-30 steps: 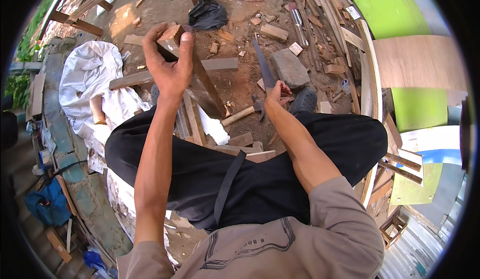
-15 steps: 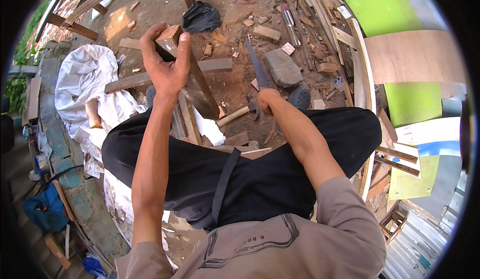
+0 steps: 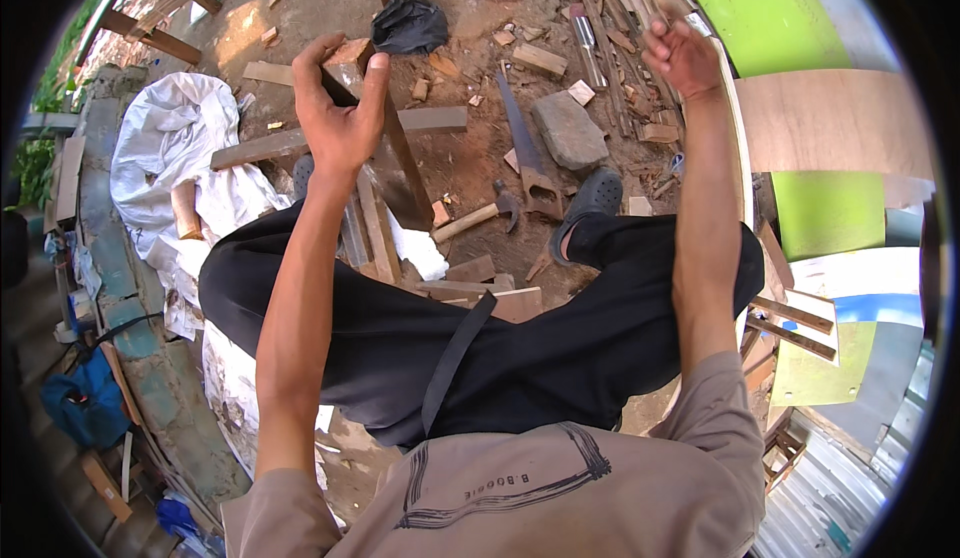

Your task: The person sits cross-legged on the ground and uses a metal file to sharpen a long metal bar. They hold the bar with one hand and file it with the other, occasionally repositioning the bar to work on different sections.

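Observation:
My left hand (image 3: pixel 342 123) is wrapped round the upper end of a thick wooden beam (image 3: pixel 400 173), thumb on one side and fingers on the other. Raised at the right, my right hand (image 3: pixel 687 61) is beside the long wooden strips, its loosely curled fingers apart and slightly blurred; I see nothing held in it. A handsaw (image 3: pixel 524 146) with a wooden handle lies on the ground between my feet, next to a grey stone block (image 3: pixel 570 130). Left of the saw handle lies a hammer (image 3: pixel 468 223) with a pale wooden handle.
Crossed under the beam is a grey-brown timber (image 3: pixel 432 120). A black plastic bag (image 3: pixel 409 23) sits beyond it. White sacking (image 3: pixel 170 158) covers the left side by a low wall (image 3: pixel 150 368). Green and plywood panels (image 3: pixel 826 116) stand at right. Wood offcuts litter the dirt.
My right hand has let go of the handsaw, leaving it on the ground, and moved up and right toward the long strips. My left hand stays on the beam.

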A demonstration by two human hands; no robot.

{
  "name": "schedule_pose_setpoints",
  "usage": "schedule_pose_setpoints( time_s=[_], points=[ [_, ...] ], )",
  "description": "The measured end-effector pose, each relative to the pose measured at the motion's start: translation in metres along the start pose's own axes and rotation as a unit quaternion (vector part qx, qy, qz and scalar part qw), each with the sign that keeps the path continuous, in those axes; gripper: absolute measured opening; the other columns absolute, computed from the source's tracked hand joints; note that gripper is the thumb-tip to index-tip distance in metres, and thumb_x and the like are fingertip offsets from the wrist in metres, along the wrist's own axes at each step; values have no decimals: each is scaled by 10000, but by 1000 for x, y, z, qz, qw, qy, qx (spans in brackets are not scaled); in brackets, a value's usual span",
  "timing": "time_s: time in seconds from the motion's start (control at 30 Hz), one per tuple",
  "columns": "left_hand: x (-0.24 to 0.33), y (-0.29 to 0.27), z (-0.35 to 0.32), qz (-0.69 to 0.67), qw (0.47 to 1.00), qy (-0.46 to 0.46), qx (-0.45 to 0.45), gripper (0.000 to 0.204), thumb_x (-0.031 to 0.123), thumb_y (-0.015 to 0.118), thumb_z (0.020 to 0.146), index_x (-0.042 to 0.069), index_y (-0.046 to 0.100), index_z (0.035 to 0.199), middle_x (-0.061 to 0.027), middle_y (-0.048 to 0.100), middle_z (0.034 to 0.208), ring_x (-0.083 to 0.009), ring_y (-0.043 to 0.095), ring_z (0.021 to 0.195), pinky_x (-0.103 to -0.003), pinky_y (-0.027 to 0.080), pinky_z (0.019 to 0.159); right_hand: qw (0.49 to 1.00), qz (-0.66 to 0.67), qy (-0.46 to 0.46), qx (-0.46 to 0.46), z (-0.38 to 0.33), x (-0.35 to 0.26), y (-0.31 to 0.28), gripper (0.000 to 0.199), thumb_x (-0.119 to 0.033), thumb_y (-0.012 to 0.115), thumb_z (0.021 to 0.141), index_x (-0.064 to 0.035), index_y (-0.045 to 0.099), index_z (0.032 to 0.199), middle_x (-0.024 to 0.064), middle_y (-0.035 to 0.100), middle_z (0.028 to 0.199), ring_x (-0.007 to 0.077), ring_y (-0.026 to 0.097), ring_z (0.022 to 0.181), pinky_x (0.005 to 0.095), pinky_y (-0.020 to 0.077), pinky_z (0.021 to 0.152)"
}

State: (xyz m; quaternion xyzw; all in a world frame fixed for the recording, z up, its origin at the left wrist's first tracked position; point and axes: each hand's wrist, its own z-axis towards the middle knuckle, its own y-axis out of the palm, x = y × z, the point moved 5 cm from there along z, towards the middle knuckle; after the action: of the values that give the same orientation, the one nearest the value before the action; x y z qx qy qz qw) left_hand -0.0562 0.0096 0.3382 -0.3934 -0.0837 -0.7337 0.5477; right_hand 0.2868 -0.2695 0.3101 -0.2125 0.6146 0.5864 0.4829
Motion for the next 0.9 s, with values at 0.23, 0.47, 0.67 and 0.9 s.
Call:
schedule_pose_setpoints(
  time_s=[0.23,0.47,0.67,0.9],
  points=[
    [3,16,2,-22,999,-41,5,490,278,779,906,-2,548,1235,-131,614,1113,-207,594,1036,-337,476,925,578,-802,149,16,33,10,59,326,-269,566,995,-113,647,1270,121,722,1007,231,688,959,375,554,816],
    [-5,34,-12,-9,995,-94,-13,541,363,732,938,-15,526,1266,-165,574,1189,-230,547,1118,-360,416,1010,340,-922,66,-174,-10,168,138,314,-253,604,922,-88,681,1178,86,698,1147,248,557,1239,530,340,1105],
    [-20,43,-32,-35,984,-175,3,556,378,705,954,-26,506,1281,-166,573,1171,-235,544,1102,-363,412,1007,377,-892,166,-185,-26,192,154,465,-280,651,858,-36,637,1253,150,656,1233,307,514,1287,568,280,1131],
    [-37,39,-38,-15,967,-253,41,547,390,664,977,-36,504,1280,-172,538,1222,-230,503,1159,-359,375,1046,452,-850,195,-186,-48,155,186,819,-363,695,774,13,453,1461,225,575,1375,354,353,1462,607,112,1224]
  ],
)
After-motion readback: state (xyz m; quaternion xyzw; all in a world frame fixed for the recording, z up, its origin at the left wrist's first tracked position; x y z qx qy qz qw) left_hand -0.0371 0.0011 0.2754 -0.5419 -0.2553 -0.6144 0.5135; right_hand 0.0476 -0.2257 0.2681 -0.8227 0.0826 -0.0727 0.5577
